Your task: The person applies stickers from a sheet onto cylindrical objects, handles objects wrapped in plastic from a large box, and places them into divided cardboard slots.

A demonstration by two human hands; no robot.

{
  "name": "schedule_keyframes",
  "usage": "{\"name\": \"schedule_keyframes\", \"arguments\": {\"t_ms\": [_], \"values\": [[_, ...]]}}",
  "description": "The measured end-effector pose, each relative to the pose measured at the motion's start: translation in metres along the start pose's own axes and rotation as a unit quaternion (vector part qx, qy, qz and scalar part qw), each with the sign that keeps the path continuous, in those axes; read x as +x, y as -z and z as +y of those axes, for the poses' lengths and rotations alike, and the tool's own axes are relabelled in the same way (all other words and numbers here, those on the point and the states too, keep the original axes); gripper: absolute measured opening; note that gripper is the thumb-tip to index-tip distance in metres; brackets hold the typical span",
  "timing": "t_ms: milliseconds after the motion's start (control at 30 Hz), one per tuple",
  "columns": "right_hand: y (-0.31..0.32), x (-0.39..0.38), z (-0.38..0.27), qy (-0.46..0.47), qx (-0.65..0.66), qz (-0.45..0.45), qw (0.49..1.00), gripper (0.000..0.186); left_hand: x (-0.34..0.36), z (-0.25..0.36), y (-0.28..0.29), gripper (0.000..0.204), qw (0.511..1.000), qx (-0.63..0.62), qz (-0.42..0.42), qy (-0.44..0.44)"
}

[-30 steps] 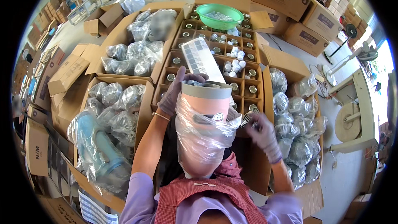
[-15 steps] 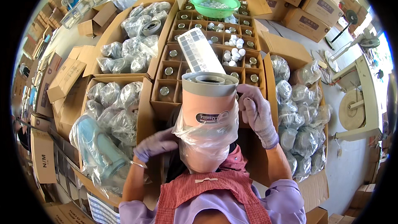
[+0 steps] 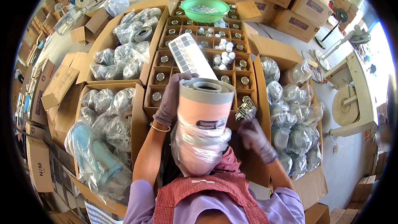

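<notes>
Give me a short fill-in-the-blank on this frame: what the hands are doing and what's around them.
1. The left hand grips the rim of a pink ____ half covered by a clear plastic bag.
2. The right hand holds a bunch of small ____ parts.
3. The bowl at the far end of the divided carton is ____.

Missing words: jug; metal; green

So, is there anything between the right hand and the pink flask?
Yes. A clear plastic bag covers the lower half of the pink flask, and the right hand rests at the bag's side. The left hand grips the bare upper part directly.
</notes>
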State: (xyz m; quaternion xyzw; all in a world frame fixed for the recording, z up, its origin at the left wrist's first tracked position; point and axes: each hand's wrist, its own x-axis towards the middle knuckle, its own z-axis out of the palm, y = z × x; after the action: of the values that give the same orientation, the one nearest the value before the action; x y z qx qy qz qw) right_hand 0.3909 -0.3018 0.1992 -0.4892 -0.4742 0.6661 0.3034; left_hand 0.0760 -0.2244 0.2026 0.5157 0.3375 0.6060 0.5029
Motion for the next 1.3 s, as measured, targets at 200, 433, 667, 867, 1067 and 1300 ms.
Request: {"name": "schedule_keyframes", "arguments": {"t_ms": [200,433,667,867,1067,1300], "values": [[-0.027,0.025,-0.058,0.162,-0.079,-0.079,0.98,0.015,-0.005,-0.008,0.012,0.054,0.934,-0.339,0.008,0.116],[-0.043,0.045,-0.061,0.206,-0.214,-0.097,0.95,0.013,-0.004,-0.026,0.021,0.063,0.924,-0.349,0.035,0.153],[-0.048,0.046,-0.069,0.194,-0.249,-0.144,0.938,0.014,-0.008,-0.026,0.017,0.061,0.872,-0.471,0.023,0.131],[-0.054,0.05,-0.079,0.317,-0.382,-0.089,0.864,0.013,-0.008,-0.02,0.011,0.055,0.908,-0.401,0.033,0.118],[-0.071,-0.009,-0.092,0.613,-0.281,-0.205,0.71,0.013,-0.032,-0.034,0.003,0.037,0.997,0.016,0.021,0.067],[0.042,0.051,-0.008,0.051,0.081,0.193,0.976,0.036,-0.092,-0.009,0.037,0.041,0.889,0.445,-0.106,0.013]]}}
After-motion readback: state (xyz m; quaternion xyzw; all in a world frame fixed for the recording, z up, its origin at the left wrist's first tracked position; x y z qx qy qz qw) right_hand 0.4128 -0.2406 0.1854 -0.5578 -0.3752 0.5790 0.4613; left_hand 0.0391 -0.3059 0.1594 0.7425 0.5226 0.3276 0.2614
